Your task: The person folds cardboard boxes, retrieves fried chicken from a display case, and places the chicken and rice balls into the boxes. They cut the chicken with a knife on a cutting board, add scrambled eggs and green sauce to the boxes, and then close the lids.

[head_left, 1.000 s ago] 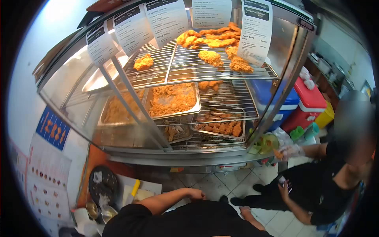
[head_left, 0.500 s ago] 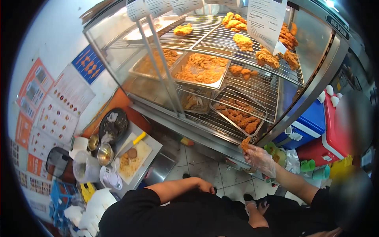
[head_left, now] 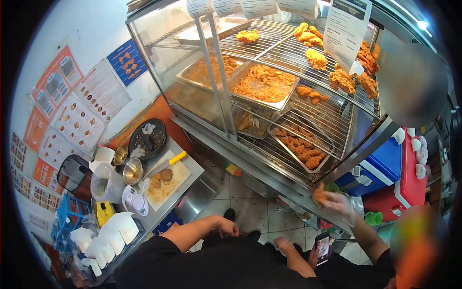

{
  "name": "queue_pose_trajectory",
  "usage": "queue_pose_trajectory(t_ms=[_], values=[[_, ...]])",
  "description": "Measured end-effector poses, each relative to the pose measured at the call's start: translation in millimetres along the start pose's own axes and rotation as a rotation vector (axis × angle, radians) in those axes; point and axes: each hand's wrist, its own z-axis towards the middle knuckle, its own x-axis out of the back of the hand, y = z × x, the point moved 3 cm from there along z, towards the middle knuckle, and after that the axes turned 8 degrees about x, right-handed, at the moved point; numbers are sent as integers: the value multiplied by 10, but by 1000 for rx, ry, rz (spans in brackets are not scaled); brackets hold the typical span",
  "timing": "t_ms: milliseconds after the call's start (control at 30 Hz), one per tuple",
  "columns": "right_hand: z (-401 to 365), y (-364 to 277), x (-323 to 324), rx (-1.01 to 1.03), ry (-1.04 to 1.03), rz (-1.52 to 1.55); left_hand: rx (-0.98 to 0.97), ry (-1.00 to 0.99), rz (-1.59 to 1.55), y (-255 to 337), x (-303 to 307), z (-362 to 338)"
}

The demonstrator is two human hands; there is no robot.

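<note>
My left hand (head_left: 228, 227) is bare and hangs in front of my black shirt, fingers loosely curled, with nothing visible in it. In a clear plastic glove, my right hand (head_left: 284, 244) hangs low near the middle; its fingers are too small to make out. Close by on its right, a co-worker's hand holds a phone (head_left: 322, 247) with a lit screen. A co-worker's gloved hand (head_left: 340, 206) grips a piece of fried chicken (head_left: 319, 194) at the front edge of the glass warming cabinet (head_left: 240, 144). Both my hands are apart from the cabinet.
Fried chicken fills trays (head_left: 265, 82) and lies on wire racks (head_left: 269, 48) in the cabinet. On the left, a side table carries a cutting board (head_left: 180, 180), a yellow-handled knife (head_left: 177, 158), a stone mortar (head_left: 150, 139) and white boxes (head_left: 113, 238). Blue and red coolers (head_left: 410, 185) stand right.
The view has shifted, so the cabinet appears farther right. The co-worker's hand with the chicken sits lower and farther right. The phone now shows clearly, and my right hand appears farther left.
</note>
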Motion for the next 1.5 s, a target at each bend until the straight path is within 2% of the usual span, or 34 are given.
queue_pose_trajectory(t_ms=[100,133,200,267,333,367,433,467,500,567,600,633,700,733,767,800,833,867,933,1000,1033,1100,1233,1300,1333,1367,1433,1500], values=[[-721,-624,1136,-355,186,892,-1,18,10,-89,51,70],[-900,-792,1422,-358,189,896,-10,33,45,-126,91,109],[-1110,-1028,1937,-104,501,726,-16,10,39,-174,188,216],[-1133,-888,2118,-136,460,734,-22,-11,39,-79,288,219],[-1234,-663,2301,-220,404,644,-84,246,138,182,413,83],[-1318,-528,2378,-278,391,548,-81,239,152,226,445,98],[-1458,-230,2415,-534,737,376,-315,241,16,385,585,28],[-1844,-419,2861,-644,1026,592,-400,164,-97,566,512,-234],[-2054,-420,3039,-766,1188,583,-343,81,-4,611,497,-304],[-2619,-604,3376,-948,1601,480,-346,81,157,734,663,-365],[-2866,-638,3448,-968,1874,296,-314,56,246,748,780,-352],[-3119,-676,3590,-1023,2043,190,-272,-6,338,877,913,-380],[-3498,-561,3766,-1062,2230,-59,-212,215,540,1059,1083,-538],[-3709,-583,3987,-1084,2295,-181,-148,238,580,1225,1073,-672],[-3857,-516,4179,-979,2441,-199,-136,225,604,1336,1013,-750],[-3956,-392,4351,-950,2481,-195,-173,292,628,1464,995,-822],[-4069,-296,4569,-898,2457,-158,-214,364,647,1599,968,-909],[-4203,-193,4802,-943,2349,-162,-289,343,611,1742,866,-1003],[-4340,224,5348,-839,2201,87,-264,297,553,1958,752,-1055],[-4403,628,5877,-987,1973,101,-249,266,476,2099,632,-977],[-4437,758,6110,-962,1967,98,-312,224,474,2173,544,-900],[-4470,1026,6478,-1122,1595,172,-389,195,441,2352,327,-780],[-4353,1788,6724,-931,1435,151,-417,248,366,2680,-77,-534],[-4328,2043,6690,-939,1456,199,-431,284,333,2796,-213,-411],[-4313,2136,6645,-890,1523,91,-471,298,292,2854,-265,-410],[-4382,2067,6595,-872,1507,85,-511,315,256,2923,-306,-433],[-4672,1552,6449,-560,1489,727,-486,298,154,3081,-464,-621],[-4995,764,6285,-193,1337,901,-644,302,138,3201,-562,-841]])
